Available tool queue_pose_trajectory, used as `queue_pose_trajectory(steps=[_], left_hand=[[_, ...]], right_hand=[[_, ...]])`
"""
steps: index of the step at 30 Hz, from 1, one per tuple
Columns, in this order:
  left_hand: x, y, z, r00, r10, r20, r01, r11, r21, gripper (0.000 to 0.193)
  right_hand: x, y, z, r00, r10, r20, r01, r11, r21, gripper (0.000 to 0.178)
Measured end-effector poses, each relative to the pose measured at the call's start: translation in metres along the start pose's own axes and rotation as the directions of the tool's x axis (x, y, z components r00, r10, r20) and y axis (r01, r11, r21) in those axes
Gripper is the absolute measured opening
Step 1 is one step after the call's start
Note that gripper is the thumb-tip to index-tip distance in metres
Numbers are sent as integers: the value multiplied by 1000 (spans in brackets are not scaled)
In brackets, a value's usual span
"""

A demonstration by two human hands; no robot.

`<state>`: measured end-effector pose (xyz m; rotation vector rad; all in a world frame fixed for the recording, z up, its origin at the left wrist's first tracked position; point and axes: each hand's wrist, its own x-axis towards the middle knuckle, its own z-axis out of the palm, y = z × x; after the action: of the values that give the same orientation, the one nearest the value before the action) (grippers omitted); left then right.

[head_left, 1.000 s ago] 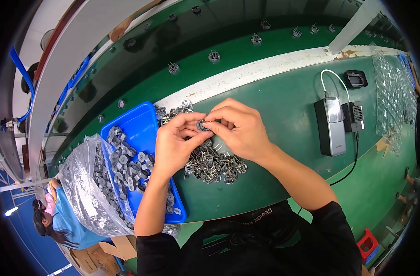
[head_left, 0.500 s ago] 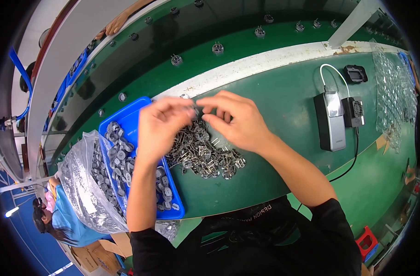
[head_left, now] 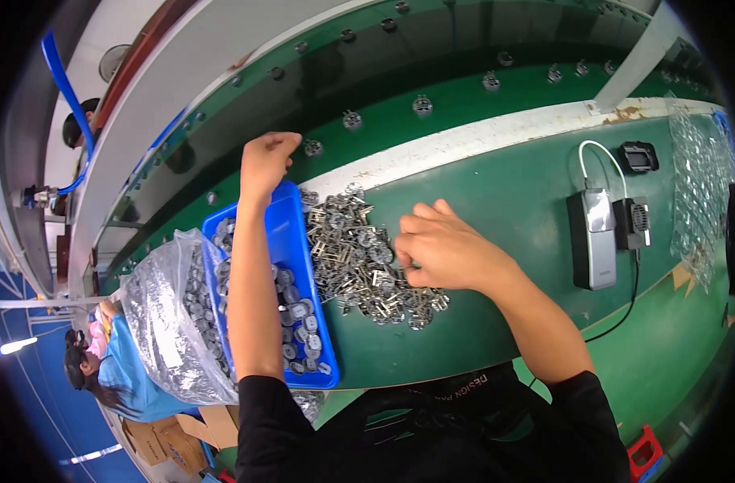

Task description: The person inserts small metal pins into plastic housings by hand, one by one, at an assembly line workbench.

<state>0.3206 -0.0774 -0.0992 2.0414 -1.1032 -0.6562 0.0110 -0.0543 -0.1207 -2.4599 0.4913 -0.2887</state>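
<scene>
My left hand is over the green conveyor belt, fingers pressed together. Just past its fingertips a small round grey part with metal pins sits on the belt; I see no part between the fingers. My right hand is at the right side of a heap of pinned metal parts on the green table. Its fingers are curled down at the heap's edge, and what they pinch, if anything, is hidden. Beneath my left forearm lies a blue tray holding grey plastic pieces.
Several pinned parts stand spaced along the belt behind a white rail. A clear plastic bag of grey pieces leans on the tray's left. At right are a grey-black cabled device and bubble wrap. A person sits far left.
My hands, together above the heap before, have parted. The left moved up and left to the belt; the right came down to the heap's right edge. The view has shifted slightly.
</scene>
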Motion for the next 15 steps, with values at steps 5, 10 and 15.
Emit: queue_pose_trajectory(steps=[5, 10, 15], left_hand=[[11, -48, -65, 926, 173, -334, -56, 941, 333, 35], [8, -64, -72, 998, 25, -50, -8, 948, 320, 47], [-2, -50, -63, 997, 69, -32, -49, 899, 435, 44]], right_hand=[[5, 6, -6, 977, -33, -209, 59, 991, 118, 8], [4, 9, -15, 916, -38, -400, 62, 997, 48, 9], [3, 16, -2, 932, -14, -363, -12, 997, -70, 7]])
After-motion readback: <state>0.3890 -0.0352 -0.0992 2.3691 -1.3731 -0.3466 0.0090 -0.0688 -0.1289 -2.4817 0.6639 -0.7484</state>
